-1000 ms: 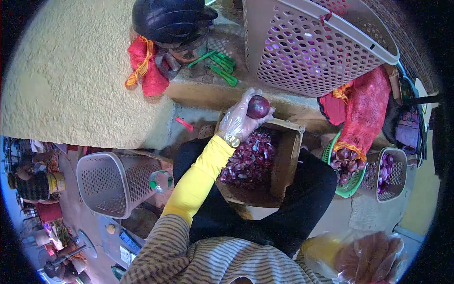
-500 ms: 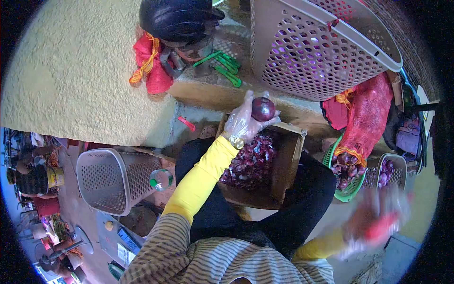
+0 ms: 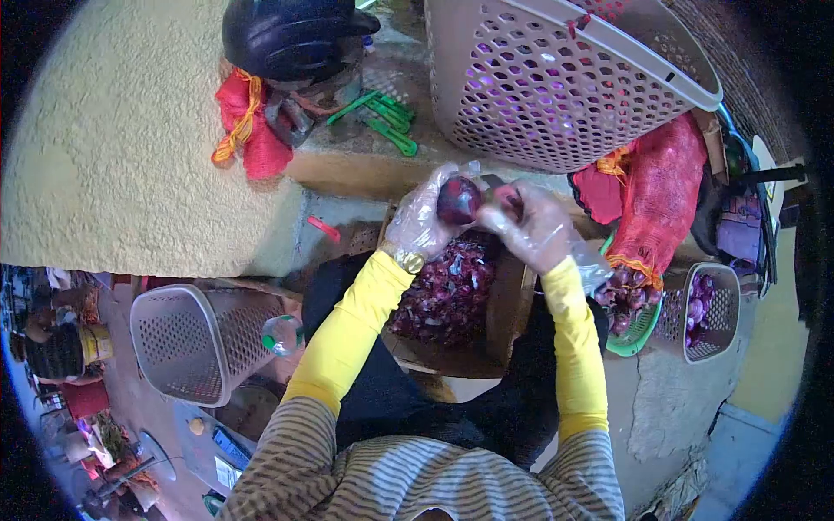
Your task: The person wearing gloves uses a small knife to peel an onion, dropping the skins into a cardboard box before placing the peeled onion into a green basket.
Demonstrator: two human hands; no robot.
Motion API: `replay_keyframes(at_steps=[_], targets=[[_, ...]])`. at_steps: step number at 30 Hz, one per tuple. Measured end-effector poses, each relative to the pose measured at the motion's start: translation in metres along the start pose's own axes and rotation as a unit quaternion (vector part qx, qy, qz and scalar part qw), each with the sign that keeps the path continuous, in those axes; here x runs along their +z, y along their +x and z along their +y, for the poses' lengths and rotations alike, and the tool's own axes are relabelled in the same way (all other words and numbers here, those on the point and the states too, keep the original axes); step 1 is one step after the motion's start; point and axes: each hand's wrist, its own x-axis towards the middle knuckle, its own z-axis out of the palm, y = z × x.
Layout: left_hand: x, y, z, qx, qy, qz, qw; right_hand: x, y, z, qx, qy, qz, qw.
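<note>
A purple onion (image 3: 459,201) is held up in my left hand (image 3: 424,211), which wears a clear plastic glove and a watch at the wrist. Right beside the onion, my gloved right hand (image 3: 532,227) is closed around something reddish; a dark blade-like edge shows near its fingertips, but blur hides the details. Below both hands, a cardboard box (image 3: 514,304) between the knees holds a heap of purple onion skins (image 3: 447,291).
A large perforated basket (image 3: 556,95) stands on the ledge ahead. To the right are a red mesh sack (image 3: 665,191), a green basket of onions (image 3: 645,326) and a smaller basket (image 3: 717,334). At left are another basket (image 3: 178,343) and a bottle (image 3: 282,335).
My right hand has come from the far lower right to the onion in my left hand. The camera view has shifted slightly, moving the surroundings a little left.
</note>
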Motion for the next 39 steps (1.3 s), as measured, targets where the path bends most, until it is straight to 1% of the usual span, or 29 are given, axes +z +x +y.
replay_keyframes(at_steps=[1,2,4,6,7,8,11,15,16,18,20,22,24,28,30,31,33,34,36,37,39], targets=[[-0.004,-0.001,0.004,0.003,0.123,-0.015,0.992,-0.004,0.005,-0.007,0.036,0.002,-0.041,0.999],[-0.007,-0.003,0.007,0.006,0.245,-0.029,0.969,0.000,0.005,-0.002,0.038,0.002,-0.040,0.998],[-0.007,-0.006,0.003,0.004,0.231,-0.029,0.972,0.011,0.005,0.007,0.008,-0.060,-0.028,0.998],[-0.006,-0.006,0.004,-0.011,0.228,-0.037,0.973,0.011,0.005,0.004,0.020,-0.081,-0.032,0.996],[-0.007,-0.006,0.003,-0.011,0.228,-0.038,0.973,0.006,0.006,-0.004,0.040,-0.090,-0.048,0.994],[-0.007,-0.007,0.002,-0.003,0.231,-0.043,0.972,0.003,0.006,-0.010,0.060,-0.098,-0.065,0.991],[-0.006,-0.007,-0.003,0.014,0.228,-0.054,0.972,0.001,0.008,-0.012,0.063,-0.121,-0.075,0.988],[-0.006,-0.007,-0.017,0.021,0.211,-0.061,0.975,0.010,0.007,0.003,0.046,-0.110,-0.043,0.992],[-0.006,-0.007,-0.011,0.021,0.212,-0.061,0.975,0.011,0.007,0.005,0.043,-0.107,-0.036,0.993],[-0.008,-0.007,0.001,-0.043,0.264,-0.071,0.961,0.013,0.007,0.006,0.040,-0.104,-0.031,0.993],[-0.007,-0.006,0.009,-0.043,0.270,-0.067,0.960,0.016,0.007,0.006,0.045,-0.145,-0.030,0.988],[-0.007,-0.006,0.005,-0.043,0.276,-0.064,0.958,0.015,0.006,0.003,0.045,-0.148,-0.025,0.988],[-0.009,-0.007,-0.010,-0.029,0.243,-0.066,0.967,0.015,0.006,0.001,0.044,-0.149,-0.019,0.988],[-0.007,-0.005,0.004,-0.041,0.263,-0.069,0.961,0.017,0.007,0.005,0.037,-0.152,-0.031,0.987],[-0.008,-0.007,-0.003,-0.045,0.281,-0.073,0.956,0.016,0.007,0.004,0.029,-0.150,-0.030,0.988],[-0.009,-0.008,-0.016,-0.045,0.281,-0.073,0.956,0.012,0.007,0.001,0.034,-0.152,-0.025,0.987],[-0.009,-0.009,-0.045,-0.023,0.204,-0.070,0.976,0.010,0.007,0.000,0.039,-0.155,-0.020,0.987],[-0.008,-0.009,-0.042,-0.023,0.204,-0.070,0.976,0.012,0.008,0.002,0.039,-0.161,-0.019,0.986],[-0.006,-0.008,-0.036,-0.061,0.195,-0.061,0.977,0.013,0.008,0.003,0.040,-0.167,-0.019,0.985],[-0.005,-0.007,-0.024,-0.061,0.195,-0.061,0.977,0.013,0.007,0.003,0.037,-0.164,-0.021,0.986],[-0.003,-0.004,0.003,-0.035,0.259,-0.063,0.963,0.013,0.008,0.001,0.034,-0.161,-0.024,0.986]])
